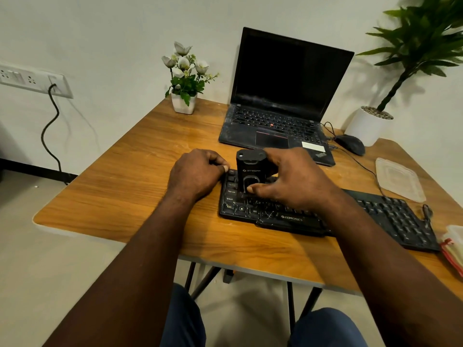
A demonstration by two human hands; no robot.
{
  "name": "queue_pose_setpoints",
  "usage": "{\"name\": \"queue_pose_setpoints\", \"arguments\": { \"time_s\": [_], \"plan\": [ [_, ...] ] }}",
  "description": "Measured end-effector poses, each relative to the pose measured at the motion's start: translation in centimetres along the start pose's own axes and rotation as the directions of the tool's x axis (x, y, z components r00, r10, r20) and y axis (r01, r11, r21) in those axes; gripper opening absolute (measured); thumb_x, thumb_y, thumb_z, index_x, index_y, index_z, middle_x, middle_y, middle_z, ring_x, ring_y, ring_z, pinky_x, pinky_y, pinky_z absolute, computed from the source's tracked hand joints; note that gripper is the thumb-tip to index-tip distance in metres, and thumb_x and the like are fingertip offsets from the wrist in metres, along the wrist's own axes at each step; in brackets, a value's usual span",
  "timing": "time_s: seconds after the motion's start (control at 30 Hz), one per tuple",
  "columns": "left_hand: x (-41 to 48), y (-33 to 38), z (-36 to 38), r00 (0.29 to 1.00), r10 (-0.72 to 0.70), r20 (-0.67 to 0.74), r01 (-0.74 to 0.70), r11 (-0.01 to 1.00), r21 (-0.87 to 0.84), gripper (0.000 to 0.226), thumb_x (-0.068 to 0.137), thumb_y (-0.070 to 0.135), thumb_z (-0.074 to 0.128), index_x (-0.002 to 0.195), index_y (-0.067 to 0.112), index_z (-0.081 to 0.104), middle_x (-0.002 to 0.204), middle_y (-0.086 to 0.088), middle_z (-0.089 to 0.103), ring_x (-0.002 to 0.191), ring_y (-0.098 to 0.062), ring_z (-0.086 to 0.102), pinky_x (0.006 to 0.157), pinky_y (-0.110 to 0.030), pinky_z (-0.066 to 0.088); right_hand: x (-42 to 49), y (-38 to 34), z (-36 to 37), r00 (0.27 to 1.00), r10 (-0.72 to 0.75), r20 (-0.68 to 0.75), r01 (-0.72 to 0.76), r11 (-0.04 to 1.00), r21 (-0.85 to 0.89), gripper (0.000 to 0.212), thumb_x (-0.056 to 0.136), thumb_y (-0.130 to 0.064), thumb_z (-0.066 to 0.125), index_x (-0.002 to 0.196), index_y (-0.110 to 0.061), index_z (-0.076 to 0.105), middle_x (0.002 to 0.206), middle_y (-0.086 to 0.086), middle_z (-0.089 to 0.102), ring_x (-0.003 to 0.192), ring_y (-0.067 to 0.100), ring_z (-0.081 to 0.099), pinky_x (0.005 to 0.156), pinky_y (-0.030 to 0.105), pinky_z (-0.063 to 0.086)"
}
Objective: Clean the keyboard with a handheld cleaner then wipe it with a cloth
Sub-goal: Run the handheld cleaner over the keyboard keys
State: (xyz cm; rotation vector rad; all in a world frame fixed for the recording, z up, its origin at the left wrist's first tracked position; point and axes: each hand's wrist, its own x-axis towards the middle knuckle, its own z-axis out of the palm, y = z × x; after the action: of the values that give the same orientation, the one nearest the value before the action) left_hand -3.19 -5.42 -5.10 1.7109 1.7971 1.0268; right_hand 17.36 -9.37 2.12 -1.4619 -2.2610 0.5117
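A black keyboard [390,216] lies across the right half of the wooden table [140,176]. A black handheld cleaner [249,169] stands upright on the keyboard's left end. My right hand [290,181] is wrapped around the cleaner, thumb at its lower front and fingers behind it. My left hand [198,174] rests curled at the keyboard's far left corner, fingertips touching its edge. No cloth is clearly visible.
An open black laptop [278,113] sits behind the keyboard, with a wired mouse [350,144] to its right. A small flower pot [184,101] stands at the back, a large potted plant [368,126] at far right. A clear plastic lid [398,179] and a packet [453,249] lie at right.
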Motion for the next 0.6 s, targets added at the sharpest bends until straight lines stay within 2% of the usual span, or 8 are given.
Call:
{"name": "queue_pose_setpoints", "arguments": {
  "time_s": [0.1,0.17,0.2,0.27,0.37,0.43,0.53,0.6],
  "plan": [
    [0.0,0.3,-0.3,1.0,-0.007,0.001,0.007,0.999,0.036,0.022,0.092,0.03,0.068,0.072,0.036,0.066,0.068,0.017,0.064,0.067,-0.002,0.061,0.06,-0.027,0.045,0.3,-1.4,1.3,0.996,-0.073,-0.049,0.075,0.997,0.033,0.056,0.078,-0.026,0.088,0.128,-0.029,0.064,0.103,-0.019,0.066,0.093,-0.004,0.065,0.073,0.014,0.054],
    [-0.1,0.3,-0.3,1.0,-0.006,-0.002,0.006,0.996,0.086,0.021,0.094,0.026,0.066,0.074,0.033,0.064,0.063,0.016,0.058,0.059,0.0,0.054,0.053,-0.025,0.037,0.4,-1.8,2.3,0.994,-0.099,-0.048,0.101,0.994,0.03,0.054,0.079,-0.024,0.087,0.127,-0.027,0.064,0.097,-0.021,0.062,0.09,-0.004,0.063,0.076,0.016,0.054],
    [-0.1,0.3,-0.3,1.0,-0.003,0.002,0.003,0.996,0.086,0.017,0.094,0.027,0.066,0.079,0.033,0.068,0.063,0.016,0.059,0.06,0.0,0.055,0.053,-0.025,0.038,0.4,-1.6,2.5,0.994,-0.101,-0.046,0.102,0.995,0.019,0.054,0.079,-0.024,0.087,0.127,-0.027,0.064,0.094,-0.023,0.06,0.089,-0.005,0.063,0.075,0.016,0.054],
    [0.0,0.2,0.0,1.0,-0.005,0.006,0.005,1.0,0.025,0.011,0.092,0.032,0.068,0.082,0.035,0.074,0.07,0.017,0.067,0.07,-0.002,0.063,0.063,-0.028,0.05,0.1,-0.7,1.9,0.998,-0.059,-0.03,0.059,0.998,0.003,0.054,0.079,-0.024,0.087,0.127,-0.029,0.063,0.093,-0.023,0.06,0.087,-0.003,0.065,0.072,0.017,0.057],
    [0.3,-0.3,0.2,1.0,0.001,-0.005,-0.001,1.0,-0.003,0.009,0.088,0.041,0.072,0.08,0.038,0.075,0.081,0.021,0.071,0.082,-0.002,0.064,0.075,-0.032,0.054,-0.3,0.5,0.1,1.0,0.011,0.021,-0.011,1.0,-0.01,0.056,0.079,-0.024,0.087,0.128,-0.031,0.062,0.104,-0.018,0.067,0.092,0.0,0.066,0.077,0.021,0.057],
    [0.3,-0.5,0.2,1.0,0.007,-0.011,-0.007,1.0,-0.004,0.009,0.088,0.042,0.072,0.08,0.039,0.075,0.082,0.021,0.071,0.083,-0.002,0.063,0.074,-0.031,0.052,-0.1,0.4,-0.5,1.0,0.0,0.022,0.001,0.999,-0.042,0.057,0.078,-0.026,0.087,0.129,-0.032,0.062,0.111,-0.015,0.068,0.095,0.001,0.066,0.08,0.022,0.056],
    [0.2,-0.4,0.2,1.0,0.019,-0.006,-0.019,1.0,0.012,0.015,0.091,0.037,0.07,0.076,0.038,0.071,0.076,0.019,0.07,0.077,-0.002,0.064,0.07,-0.03,0.051,0.5,-0.6,0.1,0.998,-0.04,-0.043,0.04,0.999,0.007,0.056,0.078,-0.028,0.088,0.128,-0.033,0.063,0.108,-0.017,0.069,0.093,-0.001,0.067,0.074,0.015,0.055],
    [0.1,-0.2,0.0,1.0,0.014,-0.007,-0.014,0.999,0.044,0.023,0.094,0.032,0.066,0.071,0.038,0.065,0.073,0.016,0.068,0.072,-0.006,0.064,0.066,-0.03,0.05,0.9,-1.3,1.2,0.997,-0.059,-0.056,0.062,0.997,0.047,0.057,0.077,-0.028,0.088,0.128,-0.031,0.064,0.107,-0.016,0.07,0.091,-0.001,0.068,0.072,0.015,0.057]
  ]
}}
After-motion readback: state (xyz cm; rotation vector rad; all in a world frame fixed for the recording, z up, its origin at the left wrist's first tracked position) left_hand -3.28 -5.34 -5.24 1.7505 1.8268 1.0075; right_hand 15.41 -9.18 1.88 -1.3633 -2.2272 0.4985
